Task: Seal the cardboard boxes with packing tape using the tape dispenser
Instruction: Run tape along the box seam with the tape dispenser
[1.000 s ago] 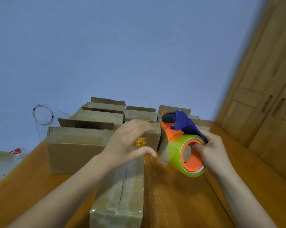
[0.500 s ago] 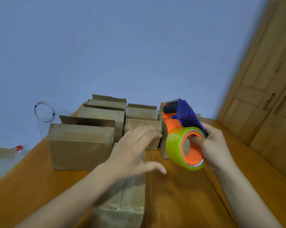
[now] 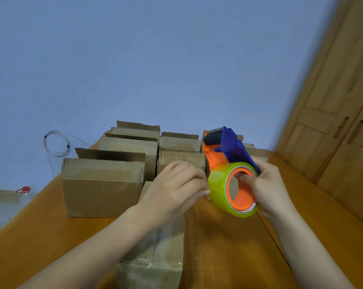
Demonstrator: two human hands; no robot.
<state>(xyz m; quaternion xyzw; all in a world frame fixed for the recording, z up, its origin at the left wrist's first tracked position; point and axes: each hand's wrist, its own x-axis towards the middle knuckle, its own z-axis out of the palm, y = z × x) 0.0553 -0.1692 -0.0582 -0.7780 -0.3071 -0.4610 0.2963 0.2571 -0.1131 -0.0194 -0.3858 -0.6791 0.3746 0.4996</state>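
Note:
My right hand (image 3: pixel 268 188) grips the orange and blue tape dispenser (image 3: pixel 222 151), fingers hooked through the orange core of its yellow-green tape roll (image 3: pixel 218 188). It holds the dispenser above the table, roller end up. My left hand (image 3: pixel 176 188) has its bent fingers and thumb against the roll's left side; whether it pinches a tape end is hidden. Below my left forearm lies a closed cardboard box (image 3: pixel 161 261) with shiny tape along its top seam. Behind stand several cardboard boxes with flaps up, the nearest one (image 3: pixel 101 184) at the left.
Everything sits on a wooden table (image 3: pixel 239 247). A wooden cabinet (image 3: pixel 343 122) stands at the right. A coiled clear wire (image 3: pixel 57 142) hangs on the blue wall at the left, and a clear bag with a red clip (image 3: pixel 23 189) lies beyond the table's left edge.
My left hand has left the taped box's top and moved right and up to the tape roll. The dispenser has stayed in my right hand, tilting slightly.

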